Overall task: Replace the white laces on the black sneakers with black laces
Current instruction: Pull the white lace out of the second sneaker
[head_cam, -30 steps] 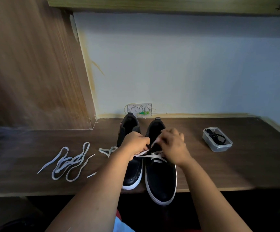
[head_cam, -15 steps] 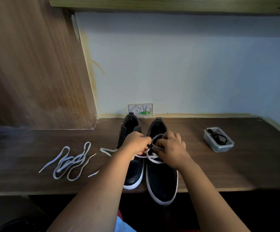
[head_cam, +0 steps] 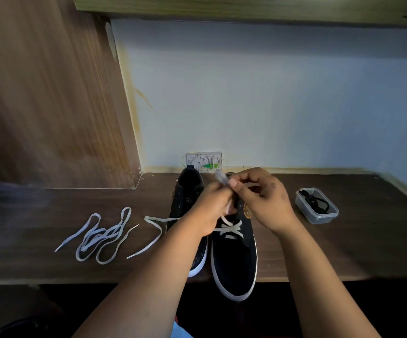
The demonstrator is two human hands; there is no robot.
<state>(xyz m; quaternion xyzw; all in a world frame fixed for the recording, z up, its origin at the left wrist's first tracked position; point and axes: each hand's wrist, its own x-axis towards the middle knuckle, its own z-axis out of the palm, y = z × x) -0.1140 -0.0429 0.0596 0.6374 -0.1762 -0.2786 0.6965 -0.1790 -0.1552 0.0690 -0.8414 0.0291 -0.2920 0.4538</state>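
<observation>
Two black sneakers with white soles stand side by side on the dark wooden desk. The left sneaker [head_cam: 188,198] has no lace in its eyelets. The right sneaker [head_cam: 234,259] still carries a white lace [head_cam: 229,228] crossed over its lower eyelets. My right hand [head_cam: 261,198] pinches a pulled-up stretch of this lace above the shoe's opening. My left hand [head_cam: 209,211] grips the same lace just below, over the tongue. One free end of the lace [head_cam: 153,223] trails left across the desk. A second white lace [head_cam: 102,235] lies loose in a heap further left.
A small clear plastic box [head_cam: 318,207] holding black laces sits on the desk right of the shoes. A white wall socket plate [head_cam: 203,162] is behind the sneakers. A wooden side panel [head_cam: 51,98] rises at the left. The desk's front edge [head_cam: 75,280] runs below the shoes.
My right hand has risen from the shoe's eyelets and drawn a length of white lace up and out. My left hand shifted slightly right and up with it.
</observation>
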